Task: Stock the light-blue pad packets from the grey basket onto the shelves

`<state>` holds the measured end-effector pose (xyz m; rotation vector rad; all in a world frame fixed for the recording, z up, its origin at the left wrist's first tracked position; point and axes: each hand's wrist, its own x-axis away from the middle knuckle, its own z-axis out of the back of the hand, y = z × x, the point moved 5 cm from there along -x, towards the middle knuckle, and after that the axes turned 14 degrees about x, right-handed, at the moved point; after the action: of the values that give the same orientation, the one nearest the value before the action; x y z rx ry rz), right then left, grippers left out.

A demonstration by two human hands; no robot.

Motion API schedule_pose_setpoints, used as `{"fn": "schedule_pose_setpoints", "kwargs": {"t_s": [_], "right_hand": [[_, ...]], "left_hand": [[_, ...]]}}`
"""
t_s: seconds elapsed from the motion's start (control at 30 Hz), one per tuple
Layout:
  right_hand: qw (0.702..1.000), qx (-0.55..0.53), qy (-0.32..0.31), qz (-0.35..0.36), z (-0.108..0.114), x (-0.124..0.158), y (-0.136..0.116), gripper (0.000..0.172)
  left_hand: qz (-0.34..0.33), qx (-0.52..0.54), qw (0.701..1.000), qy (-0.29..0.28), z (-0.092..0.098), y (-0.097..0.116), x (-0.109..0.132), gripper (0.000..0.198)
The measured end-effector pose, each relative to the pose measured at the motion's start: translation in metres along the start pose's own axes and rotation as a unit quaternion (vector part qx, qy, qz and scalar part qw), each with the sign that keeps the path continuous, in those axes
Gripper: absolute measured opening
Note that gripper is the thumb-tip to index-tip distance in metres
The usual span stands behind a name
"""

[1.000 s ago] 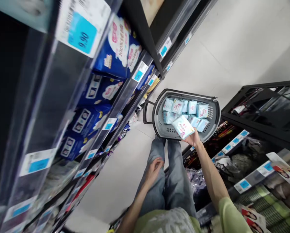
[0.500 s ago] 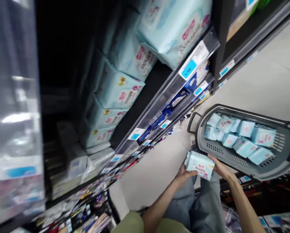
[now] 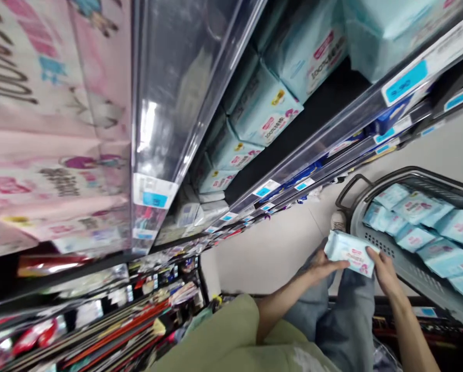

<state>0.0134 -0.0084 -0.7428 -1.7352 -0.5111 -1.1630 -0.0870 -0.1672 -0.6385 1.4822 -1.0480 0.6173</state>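
Note:
Between my two hands, above my knees, is a light blue soft pack (image 3: 350, 251) with pink print, which looks like a pack of sanitary pads. My left hand (image 3: 321, 268) grips its left end, thumb along the near edge. At the other end my right hand (image 3: 382, 266) holds it, with the thumb on the top face. Just to the right stands a grey shopping basket (image 3: 379, 244) on the floor, with several similar blue packs (image 3: 413, 206) lying in it.
A dark shelf holds several more blue packs (image 3: 268, 116) behind a clear price-tag rail (image 3: 317, 147). Pink packs (image 3: 57, 108) fill the upper left. Pale floor (image 3: 262, 248) lies between the shelf and my legs. Racks of small goods (image 3: 111, 320) stand at lower left.
The view has swung left, bringing pink packs into sight and shifting the basket partly out on the right. Both hands still hold the pack, which has tipped slightly.

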Motion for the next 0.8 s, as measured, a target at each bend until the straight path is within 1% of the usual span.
{"fn": "schedule_pose_setpoints", "kwargs": {"t_s": [0.1,0.2,0.3,0.4,0.6,0.7,0.8], "right_hand": [[1.0,-0.019,0.003,-0.007,0.0,-0.004,0.008,0.07],[1.0,-0.025,0.008,-0.009,0.001,-0.006,0.014,0.065],[1.0,-0.021,0.011,-0.015,0.0,-0.005,0.015,0.059],[1.0,-0.008,0.011,-0.013,-0.007,-0.003,0.011,0.055],[1.0,-0.001,0.004,0.01,-0.026,-0.003,-0.004,0.058],[1.0,-0.002,0.002,0.009,-0.035,-0.005,-0.005,0.059],[1.0,-0.016,0.001,0.004,-0.042,-0.006,-0.004,0.064]], "left_hand": [[0.006,-0.004,1.0,0.005,0.004,-0.005,0.0,0.075],[0.017,0.044,0.998,-0.031,0.009,-0.009,0.001,0.08],[0.026,0.059,0.997,-0.053,0.019,-0.01,0.003,0.084],[0.03,0.057,0.997,-0.051,0.028,-0.007,0.005,0.086],[0.016,0.067,0.997,-0.022,0.041,0.001,0.005,0.074],[0.016,0.076,0.997,-0.011,0.047,0.002,0.005,0.073],[0.01,0.077,0.997,-0.008,0.053,0.004,0.005,0.076]]}}
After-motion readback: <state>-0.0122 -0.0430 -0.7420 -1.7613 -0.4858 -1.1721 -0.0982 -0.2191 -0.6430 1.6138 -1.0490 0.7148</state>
